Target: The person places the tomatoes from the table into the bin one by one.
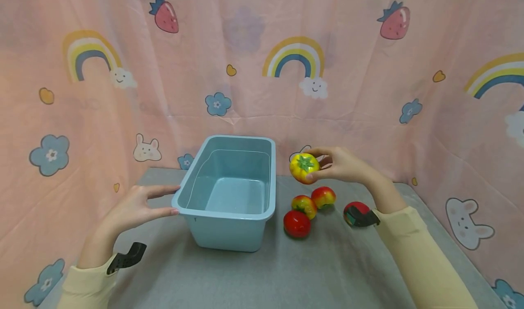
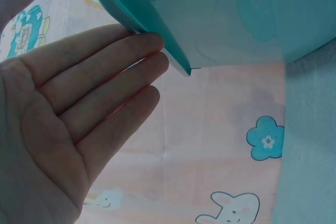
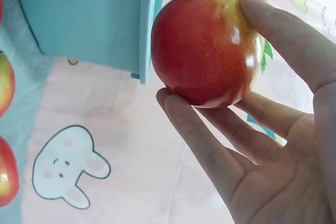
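My right hand (image 1: 337, 165) holds a glossy red-and-yellow tomato-shaped fruit (image 1: 304, 167) with a green star-like top, raised above the table to the right of the bin. In the right wrist view, thumb and fingertips pinch this fruit (image 3: 205, 48), its red side toward the camera. A light blue plastic bin (image 1: 227, 231) stands on the table, its inside bare. With straight fingers, my left hand (image 1: 131, 206) touches the bin's left rim near the front corner. The left wrist view shows those fingertips against the bin's rim (image 2: 176, 59).
Below my right hand lie a red fruit (image 1: 297, 224) and two red-and-yellow fruits, one at the front (image 1: 304, 206) and one behind (image 1: 323, 196). Another red fruit (image 1: 355, 207) sits under my right wrist, partly hidden by a black strap piece. A pink patterned curtain (image 1: 254, 95) hangs behind the grey table (image 1: 286, 272).
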Available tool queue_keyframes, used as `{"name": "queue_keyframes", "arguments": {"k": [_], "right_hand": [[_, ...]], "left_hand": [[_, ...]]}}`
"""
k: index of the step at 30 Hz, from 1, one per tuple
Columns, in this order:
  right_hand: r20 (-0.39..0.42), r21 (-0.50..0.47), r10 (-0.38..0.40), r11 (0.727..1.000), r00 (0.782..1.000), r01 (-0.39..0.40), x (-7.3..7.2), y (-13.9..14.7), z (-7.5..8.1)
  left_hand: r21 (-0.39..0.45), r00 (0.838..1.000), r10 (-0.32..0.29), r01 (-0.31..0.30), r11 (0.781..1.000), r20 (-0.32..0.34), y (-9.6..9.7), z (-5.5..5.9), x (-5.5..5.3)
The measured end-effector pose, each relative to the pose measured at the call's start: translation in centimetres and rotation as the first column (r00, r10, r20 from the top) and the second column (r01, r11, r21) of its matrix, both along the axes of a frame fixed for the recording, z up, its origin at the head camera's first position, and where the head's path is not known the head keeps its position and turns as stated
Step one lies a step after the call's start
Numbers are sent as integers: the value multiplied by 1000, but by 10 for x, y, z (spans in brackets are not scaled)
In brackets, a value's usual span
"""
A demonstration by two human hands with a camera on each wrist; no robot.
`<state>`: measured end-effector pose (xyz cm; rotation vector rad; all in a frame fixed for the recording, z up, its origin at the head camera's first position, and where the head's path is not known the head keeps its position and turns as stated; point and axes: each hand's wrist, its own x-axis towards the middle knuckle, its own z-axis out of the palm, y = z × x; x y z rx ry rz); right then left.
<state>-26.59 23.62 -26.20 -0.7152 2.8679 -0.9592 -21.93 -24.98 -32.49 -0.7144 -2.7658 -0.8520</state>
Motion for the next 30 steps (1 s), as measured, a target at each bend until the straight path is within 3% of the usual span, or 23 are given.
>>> {"name": "queue_keyframes", "arguments": {"k": [12, 30], "right_hand": [[-16, 23, 29, 999, 999, -29, -5, -9, 5], [-22, 53, 46, 998, 999, -45, -8, -28, 14]], "left_hand": [[-4, 1000, 16, -16, 1000, 3, -2, -2, -1], [12, 1000, -7, 7, 1000, 9, 0, 0, 1]]}}
